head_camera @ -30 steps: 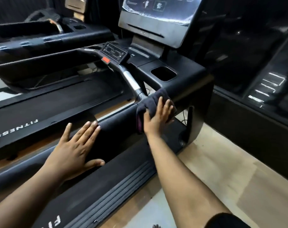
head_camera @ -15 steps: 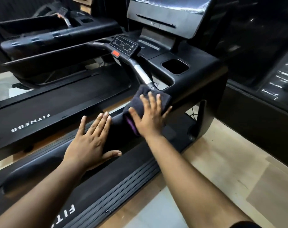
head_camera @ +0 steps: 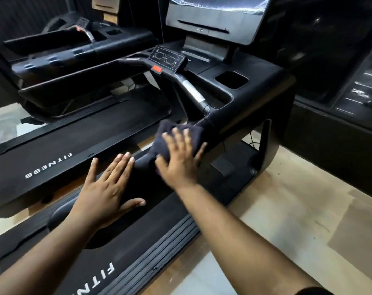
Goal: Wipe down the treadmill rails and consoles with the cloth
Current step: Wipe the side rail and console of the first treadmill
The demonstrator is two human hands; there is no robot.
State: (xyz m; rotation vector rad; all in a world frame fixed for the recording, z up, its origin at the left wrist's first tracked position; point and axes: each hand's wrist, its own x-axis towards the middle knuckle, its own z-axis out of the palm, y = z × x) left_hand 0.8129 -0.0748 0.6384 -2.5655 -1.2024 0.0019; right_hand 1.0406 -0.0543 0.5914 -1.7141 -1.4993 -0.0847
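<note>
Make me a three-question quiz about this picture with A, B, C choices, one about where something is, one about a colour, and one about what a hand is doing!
1. Where is the dark folded cloth?
A. on the padded black side rail
B. in the square cup holder
C. on the floor

2. What colour is the small tab under the handlebar control panel?
A. green
B. red-orange
C. yellow

3. What is the left hand doing?
A. gripping the cloth
B. making a fist
C. resting flat on the rail, fingers straight

Answers:
1 A, the right hand presses the cloth onto the rail.
2 B, the tab shows red-orange against black.
3 C, its fingers lie spread on the rail, holding nothing.
</note>
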